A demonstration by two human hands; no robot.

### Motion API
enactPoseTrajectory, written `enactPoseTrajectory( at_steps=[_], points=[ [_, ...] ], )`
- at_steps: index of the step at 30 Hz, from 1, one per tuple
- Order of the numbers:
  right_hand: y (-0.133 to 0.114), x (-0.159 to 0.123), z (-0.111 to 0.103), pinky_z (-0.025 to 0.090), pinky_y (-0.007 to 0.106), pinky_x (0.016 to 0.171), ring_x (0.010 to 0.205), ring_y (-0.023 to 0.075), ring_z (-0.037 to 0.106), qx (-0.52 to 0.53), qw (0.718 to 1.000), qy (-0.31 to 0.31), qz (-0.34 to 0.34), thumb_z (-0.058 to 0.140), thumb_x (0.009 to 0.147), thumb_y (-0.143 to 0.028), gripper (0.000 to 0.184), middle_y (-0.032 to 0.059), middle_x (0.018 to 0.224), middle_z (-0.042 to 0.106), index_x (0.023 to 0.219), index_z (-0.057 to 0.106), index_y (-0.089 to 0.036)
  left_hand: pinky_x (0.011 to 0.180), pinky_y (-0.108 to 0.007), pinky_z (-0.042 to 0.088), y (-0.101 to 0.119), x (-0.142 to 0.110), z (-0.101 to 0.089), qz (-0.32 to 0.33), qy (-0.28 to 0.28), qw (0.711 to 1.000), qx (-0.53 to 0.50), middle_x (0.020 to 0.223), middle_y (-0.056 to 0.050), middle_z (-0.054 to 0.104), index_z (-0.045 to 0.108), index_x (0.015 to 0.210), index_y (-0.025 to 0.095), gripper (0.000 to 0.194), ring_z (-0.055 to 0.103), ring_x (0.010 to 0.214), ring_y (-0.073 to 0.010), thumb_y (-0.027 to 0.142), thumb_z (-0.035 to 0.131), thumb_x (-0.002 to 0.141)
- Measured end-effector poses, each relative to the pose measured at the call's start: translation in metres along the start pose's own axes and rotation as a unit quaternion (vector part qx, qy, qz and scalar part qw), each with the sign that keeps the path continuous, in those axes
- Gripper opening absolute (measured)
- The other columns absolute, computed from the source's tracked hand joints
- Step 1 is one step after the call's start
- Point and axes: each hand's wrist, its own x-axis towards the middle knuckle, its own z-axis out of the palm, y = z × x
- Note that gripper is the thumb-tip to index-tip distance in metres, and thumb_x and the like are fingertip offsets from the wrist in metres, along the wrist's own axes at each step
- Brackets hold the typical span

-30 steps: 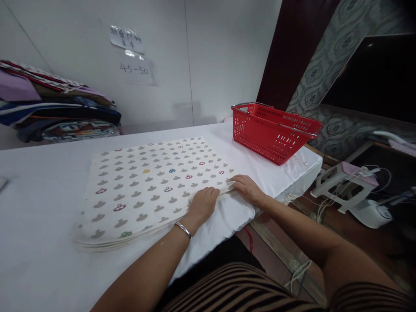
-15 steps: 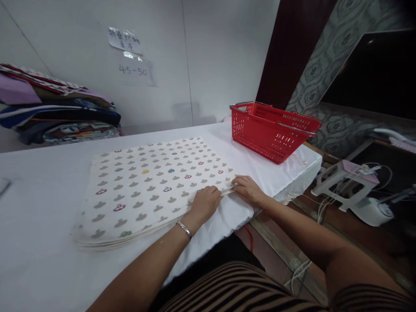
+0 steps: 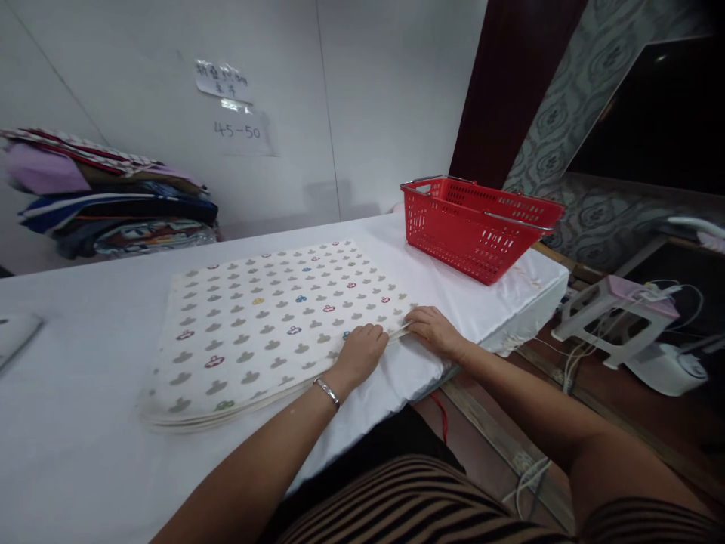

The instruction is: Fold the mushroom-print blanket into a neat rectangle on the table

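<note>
A cream cloth, printed with small grey and coloured mushroom-like shapes, lies flat in several folded layers. My left hand, with a silver bracelet at its wrist, has its fingers closed over the cloth's near edge. Close beside it, my right hand pinches the near right corner, its fingertips on the layered edge. Both thumbs are mostly hidden. The near left corner of the cloth is rounded and shows the stacked layers.
The cloth rests on a table with a white cover. A red basket with metal handles stands at the back right. Folded fabrics are piled at the back left. A white object lies at the left; a stool stands beyond the table.
The view has turned slightly left, so more of the white object at the left shows. Both hands keep nearly the same place on the cloth's edge.
</note>
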Motion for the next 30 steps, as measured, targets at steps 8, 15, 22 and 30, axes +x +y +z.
enactPoseTrajectory(
  at_steps=[8, 15, 22, 30],
  points=[
    [0.002, 0.000, 0.003, 0.039, 0.034, 0.082, 0.093, 0.0195, 0.054, 0.006, 1.000, -0.003, -0.012, 0.049, 0.091, -0.022, 0.016, 0.0071, 0.097, 0.065, 0.085, 0.064, -0.018, 0.071, -0.033, 0.040, 0.008, -0.005, 0.002, -0.037, -0.012, 0.999, -0.036, 0.090, -0.005, 0.057, 0.055, 0.086, 0.017, 0.008, 0.051, 0.084, -0.0196, 0.021, 0.048, 0.088],
    [0.003, 0.003, -0.003, 0.038, 0.035, 0.083, 0.093, 0.0192, 0.054, 0.028, 0.999, -0.019, -0.011, 0.050, 0.090, -0.021, 0.013, 0.0078, 0.095, 0.065, 0.086, 0.062, -0.018, 0.071, -0.034, 0.039, 0.006, -0.002, 0.003, -0.043, -0.006, 0.999, -0.013, 0.090, -0.005, 0.057, 0.055, 0.090, 0.017, 0.008, 0.052, 0.086, -0.0205, 0.023, 0.054, 0.086],
    [0.001, 0.005, -0.007, 0.037, 0.034, 0.081, 0.100, 0.0207, 0.049, 0.026, 1.000, -0.014, 0.000, 0.054, 0.086, -0.018, 0.010, 0.0095, 0.107, 0.059, 0.084, 0.063, -0.018, 0.069, -0.033, 0.038, 0.008, 0.002, 0.002, -0.040, 0.015, 0.999, 0.008, 0.090, -0.003, 0.057, 0.053, 0.093, 0.018, 0.013, 0.051, 0.084, -0.0201, 0.026, 0.058, 0.084],
    [0.001, 0.005, -0.007, 0.034, 0.031, 0.075, 0.088, 0.0187, 0.048, -0.011, 1.000, -0.024, 0.003, 0.055, 0.086, -0.018, 0.012, 0.0061, 0.091, 0.060, 0.080, 0.065, -0.019, 0.066, -0.033, 0.036, 0.008, 0.006, 0.012, 0.009, 0.040, 0.999, 0.035, 0.086, -0.003, 0.055, 0.052, 0.088, 0.018, 0.007, 0.050, 0.078, -0.0192, 0.017, 0.046, 0.089]
  ],
)
